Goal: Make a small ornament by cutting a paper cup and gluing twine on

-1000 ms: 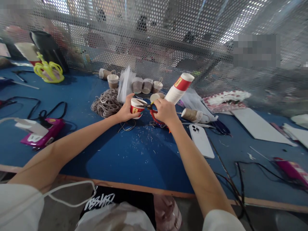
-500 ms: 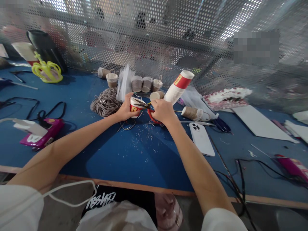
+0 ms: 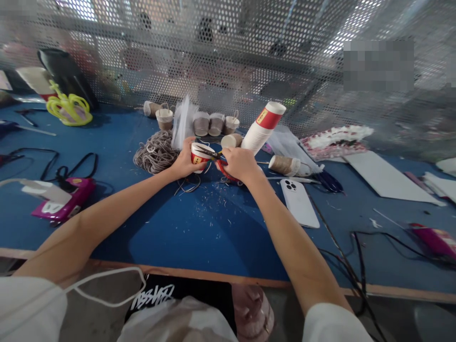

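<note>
My left hand is wrapped round a small red and white paper cup, tilted with its mouth towards me. In my right hand is a pair of scissors with red handles, its dark blades apart at the cup's rim. Beyond my right hand leans a tall stack of paper cups. A bundle of grey-brown cord lies left of my left hand. Several cord-covered cups stand in a row behind my hands, and one cord-wrapped cup lies on its side to the right.
White scraps are scattered on the blue table. A white phone lies to the right, and magenta devices with cables sit at both sides. A yellow crown-shaped holder stands far left. Perforated metal mesh rises behind.
The view has shifted slightly. Both hands hold the same cup and scissors, in nearly the same place, with the blades still at the rim.
</note>
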Motion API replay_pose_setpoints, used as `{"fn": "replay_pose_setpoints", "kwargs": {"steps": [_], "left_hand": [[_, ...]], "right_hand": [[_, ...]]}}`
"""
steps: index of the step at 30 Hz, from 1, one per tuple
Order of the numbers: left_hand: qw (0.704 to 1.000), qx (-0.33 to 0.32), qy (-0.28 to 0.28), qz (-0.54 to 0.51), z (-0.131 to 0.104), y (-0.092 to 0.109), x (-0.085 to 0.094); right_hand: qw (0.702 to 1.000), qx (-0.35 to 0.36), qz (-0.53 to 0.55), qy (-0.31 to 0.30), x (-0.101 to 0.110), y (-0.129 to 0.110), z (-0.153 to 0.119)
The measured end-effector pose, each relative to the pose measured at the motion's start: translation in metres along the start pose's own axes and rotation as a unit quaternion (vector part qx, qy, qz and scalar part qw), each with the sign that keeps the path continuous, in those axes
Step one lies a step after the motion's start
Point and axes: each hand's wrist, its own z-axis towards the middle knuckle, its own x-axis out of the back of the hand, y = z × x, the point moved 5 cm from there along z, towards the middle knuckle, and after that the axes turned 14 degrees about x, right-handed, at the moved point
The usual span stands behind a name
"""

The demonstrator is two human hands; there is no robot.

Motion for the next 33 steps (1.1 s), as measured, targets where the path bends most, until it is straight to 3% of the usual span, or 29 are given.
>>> {"fn": "replay_pose_setpoints", "kwargs": {"steps": [10, 14, 27, 33], "left_hand": [[0.998, 0.054, 0.008, -0.028, 0.0012, 0.0007, 0.0048], [0.998, 0.053, 0.015, -0.028, 0.0011, 0.0023, 0.0055], [0.997, 0.051, -0.041, -0.045, 0.0021, 0.0, 0.0034], [0.998, 0.039, -0.035, -0.042, 0.0017, 0.0004, 0.0034]], "right_hand": [[0.999, -0.02, 0.024, 0.036, -0.0034, 0.0073, -0.0035], [0.999, -0.016, 0.025, 0.041, -0.0042, 0.0082, -0.0039], [0.999, -0.013, 0.03, 0.026, -0.0035, 0.0029, -0.0012], [0.999, -0.021, 0.022, 0.029, -0.0027, -0.0003, -0.0003]]}}
